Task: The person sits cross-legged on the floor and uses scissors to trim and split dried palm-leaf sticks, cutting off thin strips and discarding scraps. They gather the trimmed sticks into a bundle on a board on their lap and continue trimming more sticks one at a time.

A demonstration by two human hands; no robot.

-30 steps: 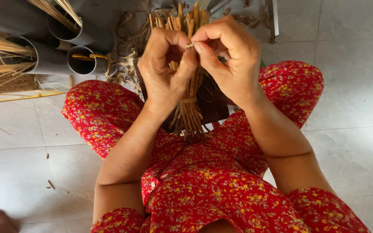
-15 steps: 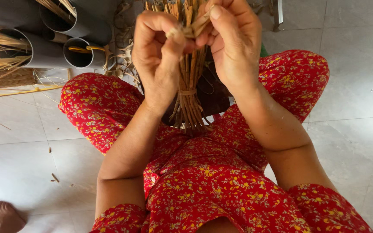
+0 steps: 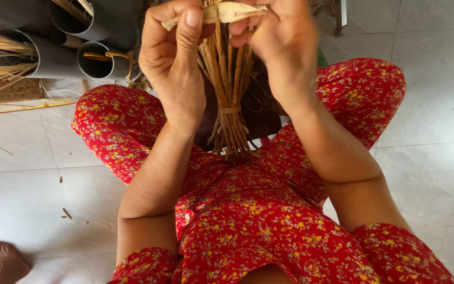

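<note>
The left hand (image 3: 172, 58) pinches one end of a pale flat strip (image 3: 222, 11) between thumb and forefinger, and the right hand (image 3: 282, 47) grips the other end with curled fingers, so the strip lies stretched across the top of the bundle of straw stalks (image 3: 229, 79) that stands upright between the knees, at the far middle of the scene. To do this well, I judge the strip should be kept taut and level, both pinches close to the stalks, so the bundle does not splay. One bundle shows, bound by one tie (image 3: 230, 110) low down; one strip; two hands. At far left lie at least three grey tubes (image 3: 59, 55), some holding loose straw, and one bare foot (image 3: 6, 260) shows at near left.
</note>
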